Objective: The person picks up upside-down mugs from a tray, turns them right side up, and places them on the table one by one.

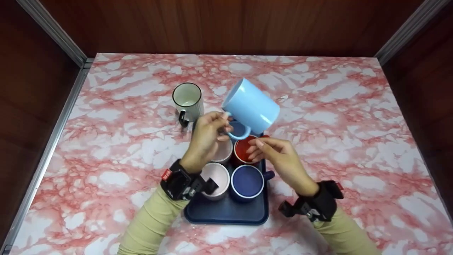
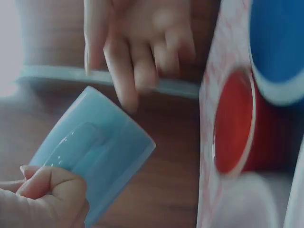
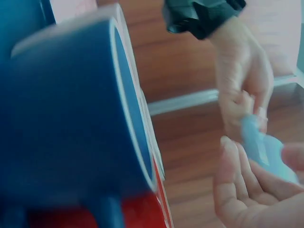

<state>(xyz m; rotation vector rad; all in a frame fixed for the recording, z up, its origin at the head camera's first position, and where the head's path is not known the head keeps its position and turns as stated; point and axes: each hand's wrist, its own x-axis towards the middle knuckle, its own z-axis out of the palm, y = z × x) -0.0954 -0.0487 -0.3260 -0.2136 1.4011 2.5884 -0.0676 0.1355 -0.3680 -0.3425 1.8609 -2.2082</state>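
Note:
My left hand grips the handle of a light blue mug and holds it tilted above the tray, its mouth toward the upper left. In the left wrist view, the left hand has its fingers curled at the side of the mug. Just below the mug's base, my right hand hovers over a red mug, fingers loosely bent and holding nothing. The right wrist view has the right hand near the light blue mug; whether they touch is unclear.
A dark blue tray bears a navy mug, a pale pink mug, another pale mug, the red mug and a blue one behind. Off the tray, at its back left, stands a cream mug with a black handle.

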